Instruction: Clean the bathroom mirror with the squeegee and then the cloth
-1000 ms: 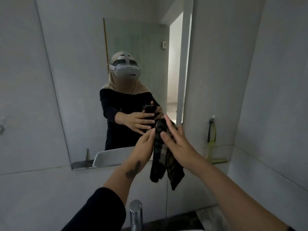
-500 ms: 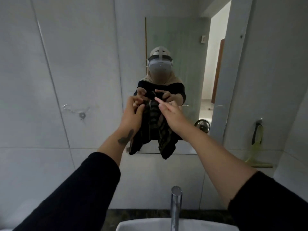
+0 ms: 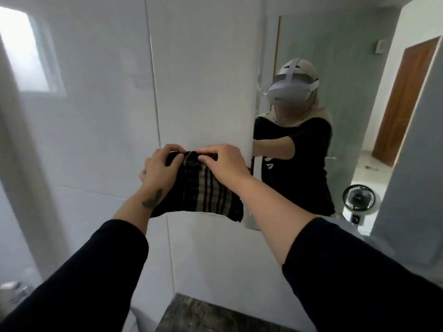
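Note:
A dark checked cloth (image 3: pixel 203 192) hangs flat against the white tiled wall, just left of the mirror (image 3: pixel 347 56). My left hand (image 3: pixel 160 166) pinches its top left corner. My right hand (image 3: pixel 225 161) pinches its top edge right beside the left. Both arms reach forward in black sleeves. The mirror fills the right side and reflects a person in a headset. The squeegee is out of view.
A dark stone counter edge (image 3: pixel 215 315) lies at the bottom centre. A bright window (image 3: pixel 26 51) sits at the upper left. In the mirror's reflection stand a small black fan (image 3: pixel 358 197) and a brown door (image 3: pixel 405 101).
My view and both hands have swung left, off the mirror onto the tiled wall. The cloth, bunched before, now hangs spread out from its top edge. The squeegee has left the view.

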The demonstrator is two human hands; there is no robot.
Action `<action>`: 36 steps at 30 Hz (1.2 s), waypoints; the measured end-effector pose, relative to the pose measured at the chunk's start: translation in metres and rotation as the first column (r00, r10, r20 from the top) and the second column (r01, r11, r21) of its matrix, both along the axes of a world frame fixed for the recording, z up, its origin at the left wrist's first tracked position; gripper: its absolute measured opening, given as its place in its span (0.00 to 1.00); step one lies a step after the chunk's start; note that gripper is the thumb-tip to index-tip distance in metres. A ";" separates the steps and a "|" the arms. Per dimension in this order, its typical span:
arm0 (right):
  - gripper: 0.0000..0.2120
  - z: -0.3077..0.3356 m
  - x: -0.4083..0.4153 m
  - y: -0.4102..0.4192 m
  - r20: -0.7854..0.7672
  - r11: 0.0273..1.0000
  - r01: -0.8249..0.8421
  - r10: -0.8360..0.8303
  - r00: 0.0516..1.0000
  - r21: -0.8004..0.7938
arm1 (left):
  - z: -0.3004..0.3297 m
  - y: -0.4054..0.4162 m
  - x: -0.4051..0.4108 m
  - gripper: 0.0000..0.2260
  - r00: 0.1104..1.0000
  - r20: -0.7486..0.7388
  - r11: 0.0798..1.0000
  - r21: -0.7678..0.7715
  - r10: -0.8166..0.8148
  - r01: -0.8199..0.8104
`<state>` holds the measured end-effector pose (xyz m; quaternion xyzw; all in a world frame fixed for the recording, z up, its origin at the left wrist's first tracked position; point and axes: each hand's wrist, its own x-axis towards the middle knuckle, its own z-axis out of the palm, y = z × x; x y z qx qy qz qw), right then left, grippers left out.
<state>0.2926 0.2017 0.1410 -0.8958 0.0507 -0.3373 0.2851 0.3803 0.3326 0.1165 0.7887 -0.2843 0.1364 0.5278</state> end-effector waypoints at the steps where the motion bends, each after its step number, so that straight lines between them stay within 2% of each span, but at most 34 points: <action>1: 0.11 -0.002 0.012 0.001 0.004 0.997 0.040 -0.040 0.999 -0.064 | -0.002 0.001 0.008 0.06 0.999 0.015 0.998 0.032 0.047 -0.048; 4: 0.12 -0.011 0.042 0.001 0.020 0.967 0.147 -0.146 0.989 -0.210 | -0.008 -0.005 0.029 0.08 0.984 0.092 0.981 0.100 0.155 -0.164; 8: 0.14 -0.034 0.063 -0.002 0.082 0.892 0.254 -0.241 0.967 -0.374 | -0.026 -0.016 0.053 0.10 0.968 0.160 0.969 0.126 0.194 -0.215; 12: 0.12 -0.055 0.070 -0.003 0.175 0.859 0.298 -0.246 0.953 -0.416 | -0.049 -0.026 0.063 0.12 0.964 0.149 0.971 0.056 0.222 -0.232; 16: 0.13 -0.071 0.072 0.003 0.166 0.876 0.323 -0.281 0.945 -0.358 | -0.058 -0.027 0.066 0.13 0.962 0.158 0.973 0.025 0.223 -0.230; 20: 0.15 -0.080 0.071 0.010 0.128 0.891 0.375 -0.354 0.927 -0.256 | -0.065 -0.026 0.061 0.17 0.952 0.185 0.961 0.082 0.245 -0.263; 22: 0.18 -0.086 0.070 0.015 0.061 0.889 0.406 -0.402 0.914 -0.212 | -0.067 -0.025 0.052 0.21 0.983 0.113 0.986 0.069 0.144 -0.152; 24: 0.20 -0.089 0.066 0.020 -0.029 0.902 0.405 -0.413 0.910 -0.152 | -0.069 -0.022 0.042 0.22 0.999 -0.034 1.000 0.003 -0.012 0.012; 26: 0.20 -0.090 0.060 0.019 -0.099 0.929 0.358 -0.367 0.925 -0.092 | -0.075 -0.016 0.039 0.23 0.995 -0.075 0.998 0.026 -0.062 0.064; 29: 0.19 -0.112 0.030 0.023 -0.138 0.961 0.274 -0.275 0.951 -0.027 | -0.104 -0.006 0.025 0.26 0.999 -0.009 0.984 0.171 0.051 -0.049; 30: 0.18 -0.124 0.013 0.025 -0.152 0.964 0.266 -0.263 0.953 -0.001 | -0.118 -0.003 0.015 0.27 0.994 0.014 0.978 0.180 0.107 -0.108; 32: 0.17 -0.153 -0.030 0.023 -0.214 0.975 0.220 -0.207 0.955 0.037 | -0.136 0.002 -0.014 0.28 0.992 0.045 0.986 0.108 0.119 -0.123; 34: 0.15 -0.186 -0.088 0.019 -0.306 0.985 0.152 -0.120 0.945 0.084 | -0.164 0.014 -0.060 0.27 0.996 0.081 0.997 0.068 0.029 -0.035; 35: 0.17 -0.202 -0.117 0.026 -0.352 0.982 0.132 -0.077 0.933 0.135 | -0.176 0.025 -0.086 0.26 0.998 0.049 0.994 0.101 -0.045 0.040; 36: 0.25 -0.218 -0.136 0.031 -0.308 0.975 0.142 -0.085 0.948 0.168 | -0.188 0.031 -0.105 0.24 0.992 0.007 0.988 0.090 -0.127 0.125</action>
